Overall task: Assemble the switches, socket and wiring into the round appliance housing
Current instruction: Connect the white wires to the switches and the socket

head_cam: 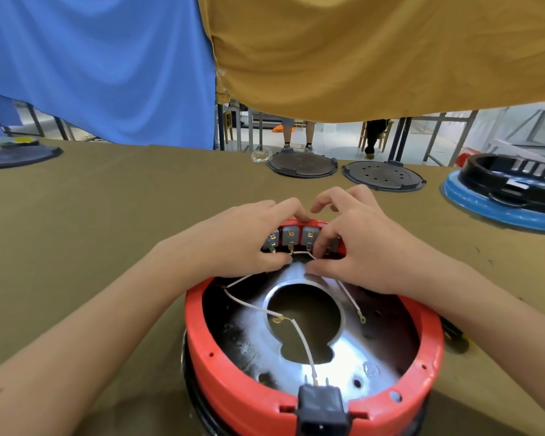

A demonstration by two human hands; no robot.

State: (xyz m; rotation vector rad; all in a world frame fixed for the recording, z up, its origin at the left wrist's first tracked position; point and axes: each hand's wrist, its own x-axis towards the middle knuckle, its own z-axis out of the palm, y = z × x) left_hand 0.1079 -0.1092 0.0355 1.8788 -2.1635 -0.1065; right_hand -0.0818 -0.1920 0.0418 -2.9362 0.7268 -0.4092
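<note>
Two hands at red housing (233,385), left hand (249,237) pinching switches (291,236), right hand (356,247) pinching white wire (299,252)

No text, brand or number can be read anywhere. The metal plate (343,350) inside the red housing (243,391) carries a small round stamped mark (370,369) near the black socket (321,407), but it is too blurred to make out. A white patch (520,184) on the black part right of the housing shows no legible characters.
</note>
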